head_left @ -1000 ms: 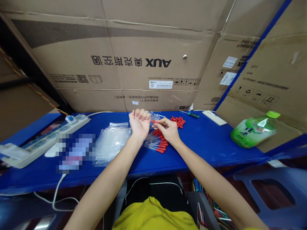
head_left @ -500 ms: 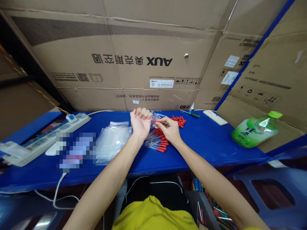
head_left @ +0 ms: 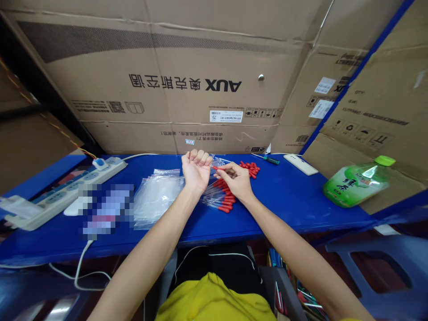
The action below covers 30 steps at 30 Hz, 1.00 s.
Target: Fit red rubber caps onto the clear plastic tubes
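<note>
Above the blue tabletop my two hands meet. My right hand [head_left: 236, 178] pinches the red rubber bulb of a dropper [head_left: 217, 168] between thumb and fingertips. The dropper's thin end runs to my left hand [head_left: 196, 171], which is turned palm up with its fingers curled closed around it; what lies inside the fist is hidden. Under and beside my right hand lies a pile of glass droppers [head_left: 214, 196] with red bulbs pointing right. Loose red bulbs [head_left: 250, 168] are heaped just behind that hand. Clear zip bags [head_left: 157, 198] lie stacked left of my left forearm.
A green-handled screwdriver [head_left: 270, 160] and a white phone-like slab [head_left: 300, 164] lie at the back right. A green drink bottle [head_left: 356, 185] lies tilted farther right. At left are a power strip [head_left: 73, 191] and a blurred-out device [head_left: 109, 209] with a white cable. Cardboard [head_left: 180, 53] walls the back.
Both hands stay almost in place, still closed at the dropper. The red bulb shows slightly differently between the right fingertips. The whole view has shifted very slightly.
</note>
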Available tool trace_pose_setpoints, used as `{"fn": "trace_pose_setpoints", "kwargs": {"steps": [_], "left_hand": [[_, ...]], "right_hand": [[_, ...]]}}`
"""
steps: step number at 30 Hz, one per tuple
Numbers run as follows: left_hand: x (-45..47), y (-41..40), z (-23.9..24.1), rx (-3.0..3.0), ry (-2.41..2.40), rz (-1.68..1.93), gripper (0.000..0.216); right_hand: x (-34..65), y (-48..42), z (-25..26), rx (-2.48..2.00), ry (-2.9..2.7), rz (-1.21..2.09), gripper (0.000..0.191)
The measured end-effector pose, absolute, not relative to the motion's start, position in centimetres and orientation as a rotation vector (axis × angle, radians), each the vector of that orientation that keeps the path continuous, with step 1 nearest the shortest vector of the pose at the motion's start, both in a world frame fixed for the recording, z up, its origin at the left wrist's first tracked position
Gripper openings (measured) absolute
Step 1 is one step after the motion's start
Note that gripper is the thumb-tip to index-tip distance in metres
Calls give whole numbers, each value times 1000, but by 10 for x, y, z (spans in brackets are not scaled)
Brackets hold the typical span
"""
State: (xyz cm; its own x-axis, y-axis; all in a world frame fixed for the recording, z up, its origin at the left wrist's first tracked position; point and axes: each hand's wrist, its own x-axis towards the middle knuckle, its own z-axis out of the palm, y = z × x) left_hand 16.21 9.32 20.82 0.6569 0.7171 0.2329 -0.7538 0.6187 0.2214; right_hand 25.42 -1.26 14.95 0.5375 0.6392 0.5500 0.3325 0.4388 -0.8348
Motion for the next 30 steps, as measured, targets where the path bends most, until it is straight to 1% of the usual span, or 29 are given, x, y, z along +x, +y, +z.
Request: {"fn": "trace_pose_setpoints", "kwargs": {"steps": [7,12,20,24,30], "left_hand": [[162,94,210,351,-102,878,40],[160,95,210,401,-71,899,41],[156,98,208,395,-129,826,44],[155,98,210,414,-105,803,44],[154,97,209,426,-80,761,41]], "right_hand": [[255,-14,154,-1178,-1048,257,31],[258,-15,155,-1182,-1048,337,38],[258,-16,151,-1290,-1282,496,37],[255,-18,153,-1321,-1378,469,35],[253,-20,155,-1447,-1473,252,31]]}}
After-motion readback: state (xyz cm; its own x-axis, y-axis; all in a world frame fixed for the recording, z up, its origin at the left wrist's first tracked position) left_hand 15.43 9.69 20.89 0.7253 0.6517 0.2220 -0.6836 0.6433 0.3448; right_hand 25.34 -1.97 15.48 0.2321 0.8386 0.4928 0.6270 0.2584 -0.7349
